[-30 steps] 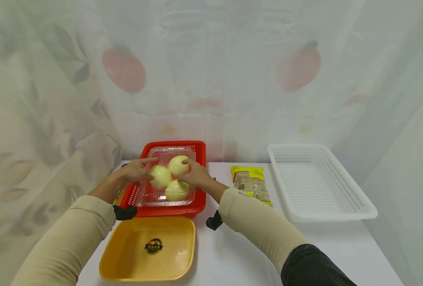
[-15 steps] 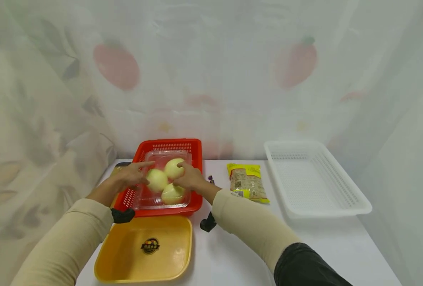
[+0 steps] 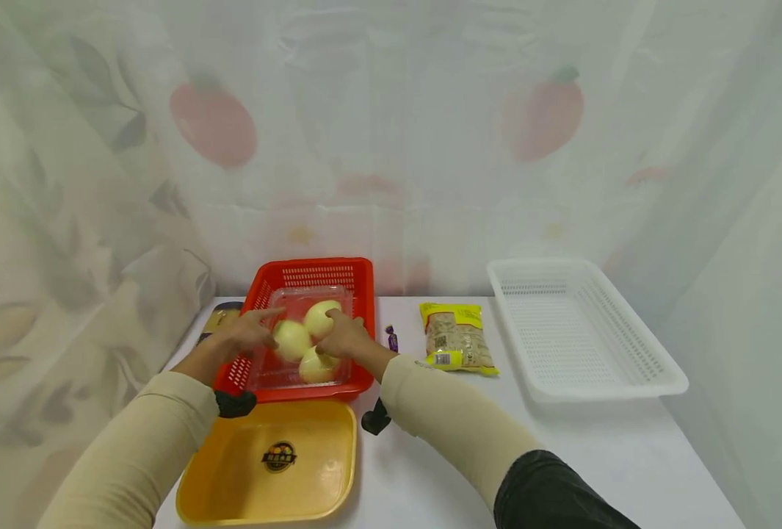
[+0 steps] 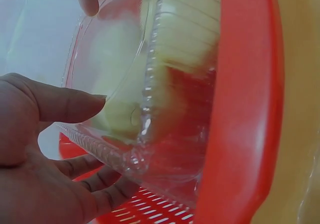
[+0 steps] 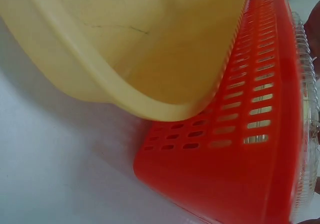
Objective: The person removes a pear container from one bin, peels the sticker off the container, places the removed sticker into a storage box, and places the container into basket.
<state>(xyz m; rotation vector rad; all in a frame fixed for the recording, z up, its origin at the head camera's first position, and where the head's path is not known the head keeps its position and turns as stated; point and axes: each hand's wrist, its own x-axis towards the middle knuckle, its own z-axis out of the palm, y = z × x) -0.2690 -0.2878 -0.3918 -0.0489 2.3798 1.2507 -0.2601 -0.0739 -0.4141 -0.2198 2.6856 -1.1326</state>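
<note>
A clear plastic lidded box (image 3: 298, 383) with three pale, round, onion-like vegetables (image 3: 293, 340) inside sits within the red basket (image 3: 363, 290), slightly tilted. My left hand (image 3: 248, 332) holds its left side; in the left wrist view the thumb (image 4: 75, 104) lies on the lid and the other fingers curl along the ridged rim. My right hand (image 3: 347, 339) grips the right side, its index finger and thumb over the lid. Only bits of fingers show at the edge of the right wrist view, beside the box's ridged rim (image 5: 309, 94).
A yellow basin (image 3: 232, 474) stands against the basket's near side. To the right lie a small purple-wrapped sweet (image 3: 392, 338) and a yellow-topped packet (image 3: 458, 338); beyond them is a white slotted basket (image 3: 582, 345). A brown, dark-topped item (image 3: 220, 317) is partly hidden at left.
Both hands have brought the box a little lower and nearer within the red basket. The view has shifted slightly, and the purple sweet now shows more fully.
</note>
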